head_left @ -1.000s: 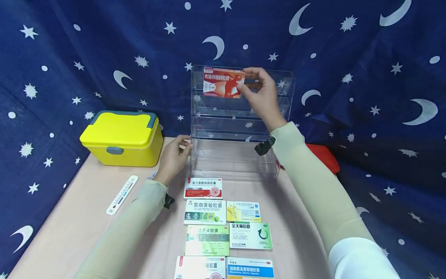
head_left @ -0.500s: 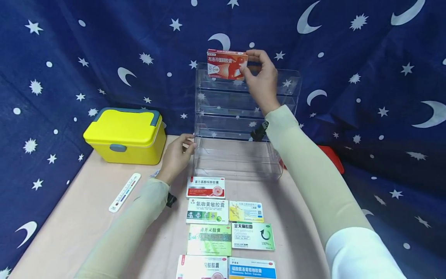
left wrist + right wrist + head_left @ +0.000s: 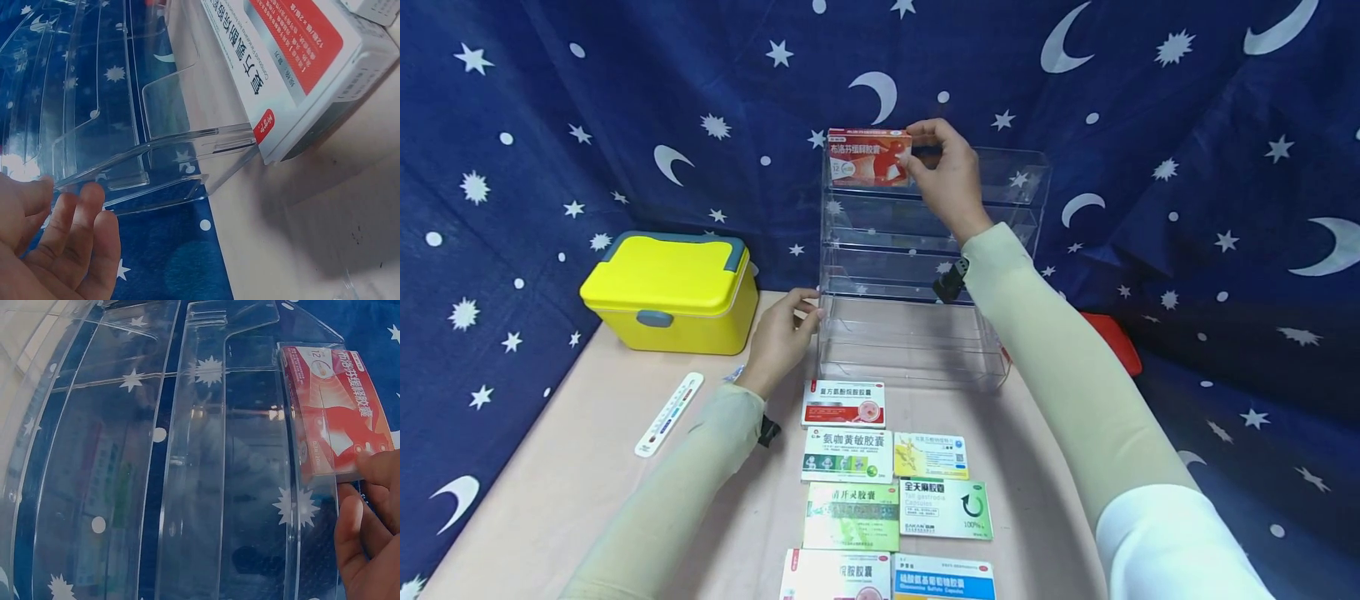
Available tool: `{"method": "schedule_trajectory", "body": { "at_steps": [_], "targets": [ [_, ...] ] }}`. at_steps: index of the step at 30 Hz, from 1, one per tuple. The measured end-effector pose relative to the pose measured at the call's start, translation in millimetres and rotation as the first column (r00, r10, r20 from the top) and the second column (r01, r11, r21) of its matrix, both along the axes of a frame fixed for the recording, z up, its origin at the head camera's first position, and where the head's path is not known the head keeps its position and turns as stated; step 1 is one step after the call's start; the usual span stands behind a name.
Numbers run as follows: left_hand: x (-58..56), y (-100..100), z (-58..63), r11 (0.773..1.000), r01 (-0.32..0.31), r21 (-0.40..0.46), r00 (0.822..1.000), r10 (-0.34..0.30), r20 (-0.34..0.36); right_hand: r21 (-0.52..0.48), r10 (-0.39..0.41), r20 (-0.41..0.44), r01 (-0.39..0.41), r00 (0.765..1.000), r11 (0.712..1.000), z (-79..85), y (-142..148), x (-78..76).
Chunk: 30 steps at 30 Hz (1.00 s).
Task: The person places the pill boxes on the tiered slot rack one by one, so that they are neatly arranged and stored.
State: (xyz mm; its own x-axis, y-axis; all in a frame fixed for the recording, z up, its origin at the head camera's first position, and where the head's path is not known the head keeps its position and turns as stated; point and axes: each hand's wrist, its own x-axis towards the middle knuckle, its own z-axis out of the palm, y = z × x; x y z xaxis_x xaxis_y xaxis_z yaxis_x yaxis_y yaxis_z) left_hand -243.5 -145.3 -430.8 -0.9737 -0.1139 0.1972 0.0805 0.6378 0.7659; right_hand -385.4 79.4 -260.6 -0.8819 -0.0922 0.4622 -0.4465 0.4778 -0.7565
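Observation:
My right hand (image 3: pixel 950 179) pinches a red medicine box (image 3: pixel 868 158) by its right end. The box stands upright at the left of the top tier of a clear acrylic display rack (image 3: pixel 910 337). In the right wrist view, the red box (image 3: pixel 337 412) sits behind the tier's clear front lip, with the thumb on its face. My left hand (image 3: pixel 781 340) holds the rack's left side edge low down. Seen from the left wrist, the thumb and fingers of the left hand (image 3: pixel 69 244) lie on either side of that clear edge.
Several medicine boxes lie flat in front of the rack, the nearest a red-and-white box (image 3: pixel 844 404). At the left stand a yellow case (image 3: pixel 670 292) and a white thermometer strip (image 3: pixel 670 414). A red object (image 3: pixel 1112 342) is partly hidden behind the right arm. Starry blue cloth (image 3: pixel 715 67) hangs behind.
My right hand first raised the red medicine box above the rack's top, then lowered it and shifted it left to the top tier's left end. The left hand stays at the rack's side.

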Motion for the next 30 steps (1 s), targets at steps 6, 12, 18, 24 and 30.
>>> {"method": "schedule_trajectory", "body": {
  "at_steps": [6, 12, 18, 24, 30],
  "targets": [
    [-1.3, 1.5, -0.3, 1.000, -0.002, 0.000, 1.000, 0.002, 0.005, 0.008, -0.006, 0.011, 0.006, 1.000, 1.000, -1.1, 1.3, 0.1],
    [-2.4, 1.1, -1.5, 1.000, 0.005, 0.007, 1.000, -0.005, 0.001, 0.026, -0.003, 0.001, 0.003, 1.000, 1.000, -1.2, 5.0, 1.4],
    [-3.6, 1.4, -3.2, 1.000, 0.008, 0.016, 1.000, -0.008, 0.002, -0.020, -0.027, -0.017, 0.027, 0.999, 0.999, -5.2, 22.5, 13.6],
    [-1.9, 1.9, -3.2, 1.000, 0.011, 0.025, 1.000, -0.011, 0.011, -0.131, 0.029, -0.097, -0.041, 0.995, 0.991, -44.5, 61.2, 49.0],
    [0.5, 0.2, -1.7, 1.000, 0.007, 0.029, 1.000, -0.007, 0.002, -0.072, 0.135, 0.122, -0.127, 0.983, 0.989, -114.5, 101.8, 115.8]
  ]
}}
